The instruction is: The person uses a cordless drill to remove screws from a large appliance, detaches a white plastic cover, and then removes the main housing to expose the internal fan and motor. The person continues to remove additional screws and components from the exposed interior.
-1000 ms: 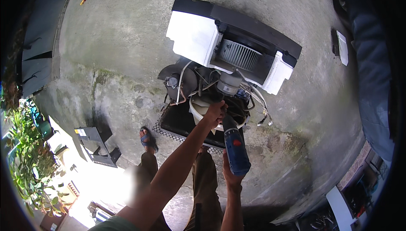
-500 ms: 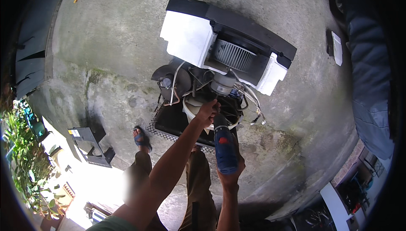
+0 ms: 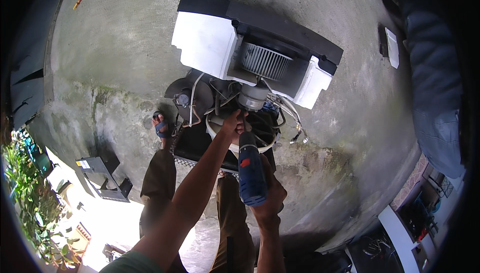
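At the frame's centre, the right hand point(image 3: 270, 200) grips a blue drill point(image 3: 251, 170); just above, the left hand point(image 3: 233, 124) pinches its tip at the motor point(image 3: 252, 97).

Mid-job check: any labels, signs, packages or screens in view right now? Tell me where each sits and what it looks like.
Small pale rectangular label: on top of the dark metal panel lying on the concrete floor at left.
Red patch: on the blue cordless drill in the right hand.
No screens or packages that I can make out.
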The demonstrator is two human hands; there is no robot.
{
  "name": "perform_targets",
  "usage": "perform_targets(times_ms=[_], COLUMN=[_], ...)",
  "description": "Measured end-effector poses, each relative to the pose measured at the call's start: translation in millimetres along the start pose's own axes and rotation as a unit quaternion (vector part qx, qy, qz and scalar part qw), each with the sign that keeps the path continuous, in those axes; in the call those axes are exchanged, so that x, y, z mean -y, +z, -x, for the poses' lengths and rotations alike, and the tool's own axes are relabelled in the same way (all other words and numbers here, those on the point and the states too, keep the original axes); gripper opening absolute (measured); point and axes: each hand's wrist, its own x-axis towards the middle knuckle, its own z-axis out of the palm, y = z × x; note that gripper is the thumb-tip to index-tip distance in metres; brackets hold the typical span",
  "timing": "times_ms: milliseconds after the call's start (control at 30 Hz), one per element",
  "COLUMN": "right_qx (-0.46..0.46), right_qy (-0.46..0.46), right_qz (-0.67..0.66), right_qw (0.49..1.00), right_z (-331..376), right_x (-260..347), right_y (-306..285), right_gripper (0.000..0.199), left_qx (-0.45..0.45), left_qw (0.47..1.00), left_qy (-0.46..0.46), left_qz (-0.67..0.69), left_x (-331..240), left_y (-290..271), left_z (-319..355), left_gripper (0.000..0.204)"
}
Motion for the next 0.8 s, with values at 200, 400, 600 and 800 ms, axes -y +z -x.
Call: perform_targets(times_ms=[200, 400, 600, 800], right_qx=[0.004, -0.040, -0.049, -0.049], right_qy=[0.029, 0.024, 0.022, 0.028], right_qz=[0.045, 0.038, 0.018, 0.006], right_qw=[0.999, 0.998, 0.998, 0.998], right_z=[3, 3, 9, 33], right_x=[15, 25, 18, 6], right_y=[8, 16, 15, 5], right_gripper=[0.067, 0.068, 0.068, 0.069], left_qx=[-0.024, -0.019, -0.027, -0.033], left_qw=[0.999, 0.999, 0.997, 0.991], left_qy=[-0.028, -0.024, -0.016, -0.004], left_qz=[-0.024, -0.022, 0.067, 0.127], left_x=[-13, -14, -4, 10], left_y=[-5, -3, 0, 2], left_z=[-28, -29, -37, -40], left_gripper=[0.036, 0.037, 0.029, 0.022])
